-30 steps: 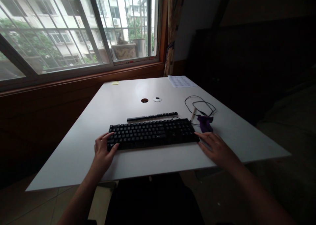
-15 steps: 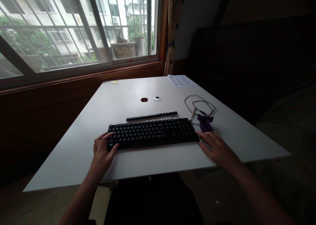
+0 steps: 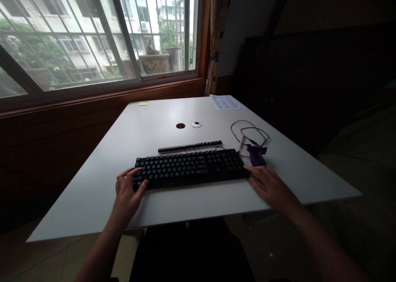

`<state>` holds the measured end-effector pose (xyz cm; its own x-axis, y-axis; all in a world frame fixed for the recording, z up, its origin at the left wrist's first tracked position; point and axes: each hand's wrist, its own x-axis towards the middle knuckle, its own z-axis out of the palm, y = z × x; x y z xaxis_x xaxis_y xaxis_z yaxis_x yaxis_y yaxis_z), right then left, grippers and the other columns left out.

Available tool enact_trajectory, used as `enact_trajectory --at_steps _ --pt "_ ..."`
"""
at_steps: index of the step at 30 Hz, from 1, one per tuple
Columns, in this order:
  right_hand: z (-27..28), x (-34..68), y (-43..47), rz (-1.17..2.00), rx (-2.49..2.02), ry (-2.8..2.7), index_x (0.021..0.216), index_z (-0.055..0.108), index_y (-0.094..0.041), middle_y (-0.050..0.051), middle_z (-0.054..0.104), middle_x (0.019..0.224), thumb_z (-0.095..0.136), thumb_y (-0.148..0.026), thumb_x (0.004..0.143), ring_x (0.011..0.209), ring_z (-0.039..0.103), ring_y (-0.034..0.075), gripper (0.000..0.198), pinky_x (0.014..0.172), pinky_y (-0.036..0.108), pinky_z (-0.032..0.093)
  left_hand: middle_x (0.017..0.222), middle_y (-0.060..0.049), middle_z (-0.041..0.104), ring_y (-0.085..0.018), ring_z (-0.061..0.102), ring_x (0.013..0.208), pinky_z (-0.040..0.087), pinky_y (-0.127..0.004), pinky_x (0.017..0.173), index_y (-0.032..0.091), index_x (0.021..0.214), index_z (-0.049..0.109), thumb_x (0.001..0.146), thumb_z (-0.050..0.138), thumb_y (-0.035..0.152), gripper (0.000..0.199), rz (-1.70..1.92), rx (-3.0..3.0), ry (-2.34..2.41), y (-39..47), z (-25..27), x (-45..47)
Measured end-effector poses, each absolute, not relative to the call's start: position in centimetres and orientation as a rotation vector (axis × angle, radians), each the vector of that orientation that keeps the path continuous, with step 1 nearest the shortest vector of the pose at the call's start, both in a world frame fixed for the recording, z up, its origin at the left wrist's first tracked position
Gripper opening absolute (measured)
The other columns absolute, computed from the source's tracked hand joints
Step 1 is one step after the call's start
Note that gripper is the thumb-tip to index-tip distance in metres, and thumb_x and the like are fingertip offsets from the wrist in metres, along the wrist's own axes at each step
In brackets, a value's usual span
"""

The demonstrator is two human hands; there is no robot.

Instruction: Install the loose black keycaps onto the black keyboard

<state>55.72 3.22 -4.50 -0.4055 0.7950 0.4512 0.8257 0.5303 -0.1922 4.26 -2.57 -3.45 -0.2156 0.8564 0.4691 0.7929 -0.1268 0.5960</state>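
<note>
A black computer keyboard [image 3: 179, 169] lies on the white table [image 3: 102, 191], near its front edge. My left hand [image 3: 128, 190] grips its left end, thumb at the front corner and fingers over the side keys. At the opposite end, my right hand [image 3: 269, 186] holds the right side between thumb and fingers. Just behind the keyboard lies a narrow black strip with a row of keys [image 3: 190, 146]. Close to my right hand sit a crumpled purple cloth [image 3: 256, 155] and a thin, light-coloured stick, possibly a brush [image 3: 241, 142].
A thin black cable [image 3: 249, 127] loops on the table's right side. Farther back are a round hole [image 3: 180, 126] in the tabletop, its white cover [image 3: 196, 124], printed sheets [image 3: 227, 102] and a yellow sticky note [image 3: 143, 103]. A barred window [image 3: 99, 38] stands behind.
Both hands stay on the keyboard's ends, and the keyboard has hardly moved. The whole view has shifted very slightly.
</note>
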Motion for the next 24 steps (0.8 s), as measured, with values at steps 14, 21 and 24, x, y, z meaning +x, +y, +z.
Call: enact_trajectory --at_steps 14,21,24 --pt "-4.51 55.72 3.21 -0.104 -1.314 -2.286 0.156 0.048 -0.030 0.013 0.062 0.127 0.050 -0.034 0.106 0.117 0.062 0.031 0.050 0.104 0.052 0.053 0.136 -0.011 0.051 -0.034 0.052 0.134 0.041 -0.061 0.118 0.028 0.133 0.061 0.095 0.063 0.046 0.042 1.277 1.933 2.026 -2.49 -3.51 4.18" --pt "-4.62 55.82 3.26 -0.143 -1.307 -2.292 0.156 0.047 -0.030 0.012 0.062 0.123 0.051 -0.034 0.106 0.113 0.062 0.030 0.051 0.102 0.051 0.054 0.137 -0.011 0.052 -0.034 0.051 0.134 0.040 -0.061 0.119 0.027 0.131 0.061 0.095 0.061 0.048 0.042 1.255 1.932 2.040 -2.45 -3.61 4.17" --pt "-4.69 55.85 3.28 -0.147 -1.305 -2.296 0.156 0.048 -0.030 0.012 0.062 0.122 0.050 -0.035 0.106 0.113 0.061 0.030 0.050 0.101 0.051 0.053 0.137 -0.011 0.052 -0.033 0.051 0.134 0.040 -0.061 0.119 0.027 0.131 0.061 0.096 0.061 0.048 0.041 1.250 1.930 2.041 -2.47 -3.66 4.17"
